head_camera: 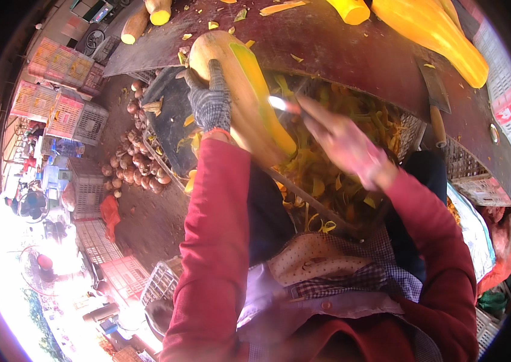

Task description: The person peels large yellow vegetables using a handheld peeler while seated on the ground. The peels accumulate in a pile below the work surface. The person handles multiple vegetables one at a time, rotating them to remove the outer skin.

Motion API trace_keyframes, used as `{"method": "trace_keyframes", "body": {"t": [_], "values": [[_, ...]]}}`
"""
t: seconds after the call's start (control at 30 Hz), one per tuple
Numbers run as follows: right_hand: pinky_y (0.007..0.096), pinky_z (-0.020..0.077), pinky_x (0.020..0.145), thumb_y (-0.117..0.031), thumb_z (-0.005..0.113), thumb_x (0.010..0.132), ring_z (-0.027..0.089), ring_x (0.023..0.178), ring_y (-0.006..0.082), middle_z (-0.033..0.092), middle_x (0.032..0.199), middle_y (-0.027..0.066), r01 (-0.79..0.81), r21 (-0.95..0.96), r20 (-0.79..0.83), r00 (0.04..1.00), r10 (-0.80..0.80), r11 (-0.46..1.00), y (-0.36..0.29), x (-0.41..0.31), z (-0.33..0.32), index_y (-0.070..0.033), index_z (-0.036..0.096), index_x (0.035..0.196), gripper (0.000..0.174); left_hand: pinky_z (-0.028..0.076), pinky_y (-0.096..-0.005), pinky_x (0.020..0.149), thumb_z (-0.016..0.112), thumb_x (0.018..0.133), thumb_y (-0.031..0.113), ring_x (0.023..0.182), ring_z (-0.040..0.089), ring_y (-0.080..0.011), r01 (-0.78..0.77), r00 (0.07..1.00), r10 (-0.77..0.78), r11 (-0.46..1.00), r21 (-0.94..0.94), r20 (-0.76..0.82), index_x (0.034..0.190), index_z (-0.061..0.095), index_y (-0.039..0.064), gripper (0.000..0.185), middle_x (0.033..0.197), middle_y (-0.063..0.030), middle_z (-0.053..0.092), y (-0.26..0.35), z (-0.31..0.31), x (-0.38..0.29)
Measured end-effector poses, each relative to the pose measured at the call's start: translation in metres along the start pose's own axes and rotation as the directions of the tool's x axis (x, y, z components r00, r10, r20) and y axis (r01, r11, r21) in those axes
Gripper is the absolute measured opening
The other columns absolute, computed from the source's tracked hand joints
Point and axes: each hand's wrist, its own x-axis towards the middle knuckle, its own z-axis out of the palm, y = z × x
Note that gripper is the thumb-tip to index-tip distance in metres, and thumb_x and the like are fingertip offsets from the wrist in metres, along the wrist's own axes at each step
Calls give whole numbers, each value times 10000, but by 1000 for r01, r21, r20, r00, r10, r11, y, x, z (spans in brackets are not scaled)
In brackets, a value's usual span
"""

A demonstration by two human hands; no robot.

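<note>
A long tan squash point(250, 108) lies tilted over the crate, with a peeled bright yellow strip along its right side. My left hand point(210, 97), in a grey knitted glove, grips its upper left side. To the right of the squash, my right hand point(346, 145) is blurred. It is closed around a peeler point(285, 105) with a red part and a shiny end, also blurred. The peeler's end is close to the peeled strip; whether it touches cannot be told. Below is a crate point(411, 131) heaped with yellow and orange peelings point(323, 176).
A dark red board point(328, 50) bears peeled squashes point(436, 40), unpeeled squashes point(134, 25) and scraps. A cleaver point(434, 86) lies at its right, the handle past the edge. Onions point(135, 163) lie on the ground at left, near stacked plastic crates point(74, 115).
</note>
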Motion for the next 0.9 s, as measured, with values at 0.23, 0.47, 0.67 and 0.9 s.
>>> {"method": "trace_keyframes", "body": {"t": [0.23, 0.47, 0.67, 0.9], "values": [[287, 494, 932, -87, 426, 970, 612, 1106, 151, 569, 1378, 64, 159, -600, 54, 986, -158, 784, 117, 166, 21, -106, 498, 1437, 472, 399, -399, 1098, 556, 970, 517, 1318, 512, -377, -14, 1000, 14, 994, 108, 1, 1477, 358, -76, 805, 1420, -298, 505, 8, 16, -7], [251, 498, 838, -43, 489, 920, 631, 1026, 140, 561, 1355, 57, 105, -930, 153, 982, 112, 353, 47, 120, 49, -130, 455, 1479, 567, 436, -479, 1064, 530, 933, 585, 1251, 543, -474, 24, 994, 2, 970, 244, -108, 1502, 377, 16, 819, 1329, -344, 558, 2, 10, -6], [361, 521, 738, 24, 496, 872, 678, 854, 262, 641, 1206, 161, -319, -47, 73, 944, 322, 946, -17, 2, 46, -122, 328, 1555, 718, 431, -471, 1065, 490, 953, 598, 1262, 535, -465, 22, 997, -7, 978, 206, -73, 1504, 354, -11, 832, 1368, -324, 540, 10, 5, -6], [428, 558, 665, -45, 513, 964, 710, 723, 332, 679, 1035, 242, 99, -236, 133, 989, -69, 967, -23, -129, 4, -161, 386, 1523, 584, 410, -451, 1090, 490, 958, 587, 1310, 503, -447, 25, 997, -14, 988, 151, -71, 1475, 383, -51, 828, 1397, -327, 516, 6, -1, -9]]}}
